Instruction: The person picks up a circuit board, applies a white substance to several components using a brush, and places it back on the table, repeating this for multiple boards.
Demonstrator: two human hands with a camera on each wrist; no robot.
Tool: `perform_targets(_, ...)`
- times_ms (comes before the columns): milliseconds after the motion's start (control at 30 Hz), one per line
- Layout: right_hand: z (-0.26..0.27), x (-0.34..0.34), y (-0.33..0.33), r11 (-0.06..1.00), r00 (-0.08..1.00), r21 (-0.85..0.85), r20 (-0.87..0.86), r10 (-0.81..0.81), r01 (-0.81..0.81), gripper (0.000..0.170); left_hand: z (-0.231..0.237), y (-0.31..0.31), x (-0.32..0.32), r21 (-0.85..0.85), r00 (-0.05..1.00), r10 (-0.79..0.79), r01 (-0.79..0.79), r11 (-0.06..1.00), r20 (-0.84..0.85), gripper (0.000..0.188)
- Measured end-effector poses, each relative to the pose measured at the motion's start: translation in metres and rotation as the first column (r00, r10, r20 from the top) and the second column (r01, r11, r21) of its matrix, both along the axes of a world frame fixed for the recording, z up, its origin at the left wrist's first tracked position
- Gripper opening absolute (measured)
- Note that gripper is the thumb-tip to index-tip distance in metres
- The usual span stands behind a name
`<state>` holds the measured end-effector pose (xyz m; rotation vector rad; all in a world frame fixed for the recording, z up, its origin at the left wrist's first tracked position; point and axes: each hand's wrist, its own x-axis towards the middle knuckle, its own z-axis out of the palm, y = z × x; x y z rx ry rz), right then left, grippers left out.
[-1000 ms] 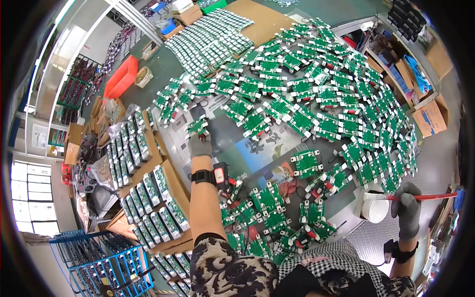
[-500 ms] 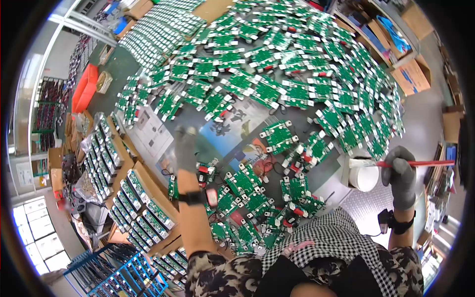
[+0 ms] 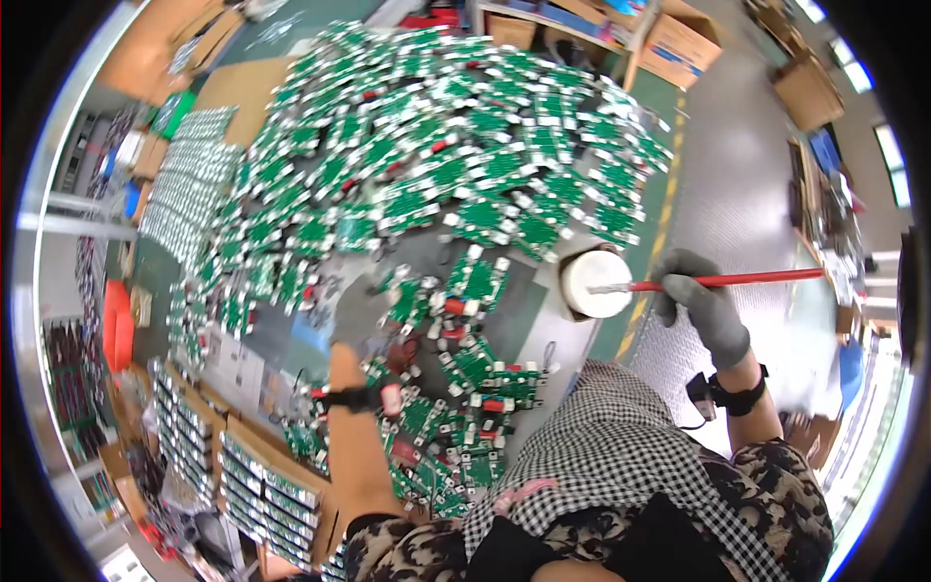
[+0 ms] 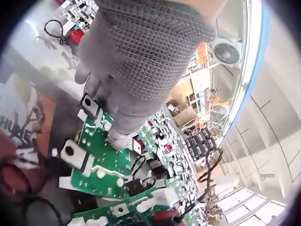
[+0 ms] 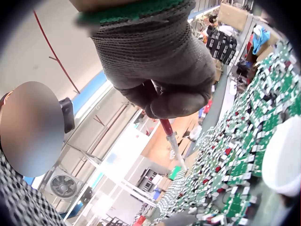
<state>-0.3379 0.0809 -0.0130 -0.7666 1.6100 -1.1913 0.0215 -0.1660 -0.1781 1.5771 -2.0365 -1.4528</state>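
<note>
My left hand (image 3: pixel 361 308), in a grey glove, is at the near group of green circuit boards. In the left wrist view its fingers pinch the edge of one green circuit board (image 4: pixel 106 157), which has white end tabs and black rings. My right hand (image 3: pixel 706 303), also gloved, grips the red handle of a brush (image 3: pixel 747 279). The brush points left, its pale tip overlapping the white cup (image 3: pixel 599 301) in the head view. From the right wrist view, the handle passes between curled fingers (image 5: pixel 181 101), with the pale tip hanging below.
Many more circuit boards (image 3: pixel 407 199) cover the table beyond my hands. Racked boards (image 3: pixel 267 500) stand in rows on cardboard at the left. A red bin (image 3: pixel 117 325) is at the far left, and a cardboard box (image 3: pixel 682 44) stands behind on the right.
The head view has swung right. My left hand released a board at the table's left, came back, and now pinches another from the near group. The right hand keeps the brush by the cup.
</note>
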Motion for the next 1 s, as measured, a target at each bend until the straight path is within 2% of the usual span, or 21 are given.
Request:
perform_targets(33, -0.010, -0.006, 0.005, 0.998, 1.000, 0.063, 0.010, 0.016, -0.017, 0.019, -0.003, 0.001, 0.013, 0.010, 1.000, 0.001, -0.001, 1.000, -0.003, 0.028)
perform_targets(100, -0.029, -0.014, 0.010, 0.981, 0.997, 0.176, 0.036, 0.074, -0.079, 0.021, 0.007, 0.018, 0.032, -0.048, 0.984, 0.174, -0.176, 0.983, -0.030, 0.022)
perform_targets(133, -0.040, -0.015, 0.010, 0.978, 0.995, 0.181, 0.038, 0.097, -0.102, 0.020, 0.019, 0.030, 0.033, 0.004, 0.941, 0.300, -0.303, 0.953, -0.156, 0.022)
perform_targets(233, -0.071, -0.014, 0.006, 0.982, 0.997, 0.170, 0.010, 0.077, -0.078, 0.019, 0.068, 0.061, 0.036, 0.304, 0.689, 0.638, -0.561, 0.770, -0.343, 0.025)
perform_targets(267, -0.079, -0.013, 0.003, 0.988, 0.996, 0.130, -0.019, 0.085, -0.082, 0.019, 0.028, 0.060, 0.081, 0.065, 0.791, 0.418, -0.437, 0.897, -0.448, 0.030)
perform_targets(333, -0.089, -0.011, -0.003, 0.993, 0.996, 0.086, -0.043, 0.083, -0.079, 0.019, 0.041, 0.084, 0.076, 0.126, 0.632, 0.621, -0.647, 0.752, -0.465, 0.026)
perform_targets(367, -0.092, -0.010, -0.006, 0.987, 0.998, 0.146, 0.003, 0.065, -0.064, 0.018, 0.050, 0.088, 0.073, 0.120, 0.639, 0.614, -0.641, 0.758, -0.464, 0.026)
perform_targets(433, -0.092, -0.009, -0.009, 0.973, 0.996, 0.229, 0.084, 0.024, -0.042, 0.018, 0.067, 0.095, 0.067, 0.705, 0.283, 0.814, -0.407, 0.580, -0.507, 0.025)
perform_targets(467, -0.090, -0.011, -0.008, 0.974, 0.996, 0.224, 0.087, 0.023, -0.042, 0.018, 0.070, 0.100, 0.061, 0.701, 0.286, 0.812, -0.409, 0.584, -0.509, 0.025)
perform_targets(533, -0.082, -0.019, 0.000, 0.968, 0.955, 0.250, 0.282, -0.096, 0.023, 0.018, 0.074, 0.116, 0.039, 0.717, 0.240, 0.833, -0.425, 0.552, -0.499, 0.026)
perform_targets(600, -0.063, -0.024, 0.008, 0.970, 0.949, 0.239, 0.292, -0.122, 0.051, 0.019, 0.085, 0.131, 0.010, 0.659, 0.323, 0.768, -0.393, 0.641, -0.554, 0.024)
perform_targets(633, -0.053, -0.023, 0.012, 0.970, 0.940, 0.229, 0.308, -0.150, 0.080, 0.020, 0.087, 0.141, -0.003, 0.048, 0.737, 0.361, -0.409, 0.911, -0.571, 0.025)
perform_targets(667, -0.042, -0.023, 0.016, 0.973, 0.941, 0.223, 0.310, -0.135, 0.066, 0.020, 0.090, 0.149, -0.015, -0.536, 0.979, -0.019, -0.096, 0.839, -0.205, 0.026)
perform_targets(700, -0.032, -0.021, 0.018, 0.981, 0.938, 0.176, 0.319, -0.131, 0.077, 0.021, 0.103, 0.153, -0.033, -0.053, 0.830, 0.230, -0.296, 0.954, -0.508, 0.029)
perform_targets(733, -0.021, -0.017, 0.019, 0.988, 0.936, 0.129, 0.331, -0.122, 0.083, 0.022, 0.118, 0.155, -0.049, 0.464, 0.569, 0.548, -0.303, 0.833, -0.613, 0.032)
perform_targets(767, -0.008, -0.011, 0.019, 0.991, 0.937, 0.121, 0.337, -0.091, 0.052, 0.022, 0.124, 0.157, -0.058, 0.589, 0.438, 0.627, -0.237, 0.772, -0.645, 0.042)
perform_targets(800, 0.005, -0.005, 0.020, 0.999, 0.922, 0.015, 0.386, -0.043, 0.040, 0.022, 0.129, 0.163, -0.064, 0.574, 0.410, 0.645, -0.297, 0.763, -0.645, 0.048)
perform_targets(867, 0.012, 0.012, 0.019, 0.996, 0.900, -0.094, 0.434, 0.035, 0.007, 0.021, 0.145, 0.173, -0.070, 0.494, 0.480, 0.655, -0.430, 0.755, -0.584, 0.051)
perform_targets(933, 0.019, 0.038, 0.010, 0.941, 0.960, -0.336, 0.250, 0.124, -0.033, 0.020, 0.164, 0.182, -0.084, 0.448, 0.457, 0.604, -0.410, 0.795, -0.653, 0.043)
perform_targets(967, 0.015, 0.051, 0.004, 0.901, 0.948, -0.429, 0.252, 0.193, -0.069, 0.017, 0.175, 0.186, -0.089, 0.391, 0.481, 0.575, -0.432, 0.812, -0.662, 0.046)
perform_targets(1000, 0.004, 0.064, -0.003, 0.882, 0.989, -0.456, 0.022, 0.148, -0.122, 0.022, 0.181, 0.189, -0.090, 0.332, 0.510, 0.543, -0.449, 0.830, -0.667, 0.049)
